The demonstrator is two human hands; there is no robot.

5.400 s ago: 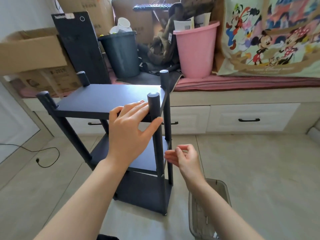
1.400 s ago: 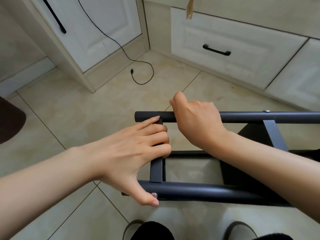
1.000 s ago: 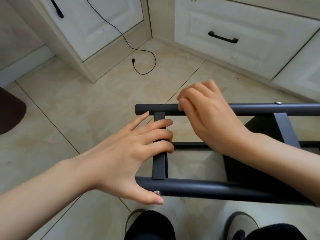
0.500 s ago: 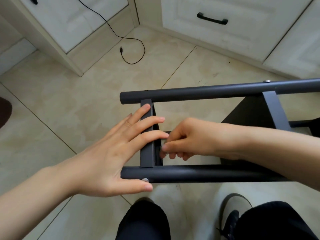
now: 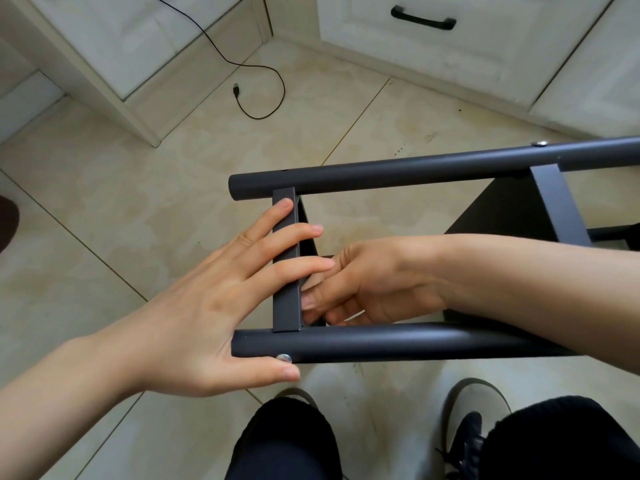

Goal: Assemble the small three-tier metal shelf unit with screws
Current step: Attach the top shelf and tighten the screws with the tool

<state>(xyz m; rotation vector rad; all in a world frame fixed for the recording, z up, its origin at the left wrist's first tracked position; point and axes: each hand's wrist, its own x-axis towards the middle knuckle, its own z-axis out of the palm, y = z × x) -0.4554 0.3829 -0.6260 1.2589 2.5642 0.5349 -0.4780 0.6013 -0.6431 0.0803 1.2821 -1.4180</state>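
Note:
The dark grey shelf unit lies on its side over the floor, its two round posts running left to right: a far post (image 5: 415, 171) and a near post (image 5: 415, 344). A flat shelf edge (image 5: 285, 308) joins them at the left end. My left hand (image 5: 207, 313) lays straight fingers across that edge, thumb under the near post beside a silver screw head (image 5: 284, 357). My right hand (image 5: 374, 282) reaches in between the posts, fingers curled against the inner side of the shelf edge. Whatever the fingertips hold is hidden.
A second shelf edge (image 5: 557, 202) crosses the posts at the right, with another screw head (image 5: 540, 143) on the far post. A black cable (image 5: 270, 81) lies on the tiled floor near white cabinets with a black drawer handle (image 5: 422, 20). My legs and a shoe (image 5: 464, 441) are below.
The unit went from standing upright to lying on its side. My right hand left the far post and moved down between the posts to the shelf edge. My left hand stayed put.

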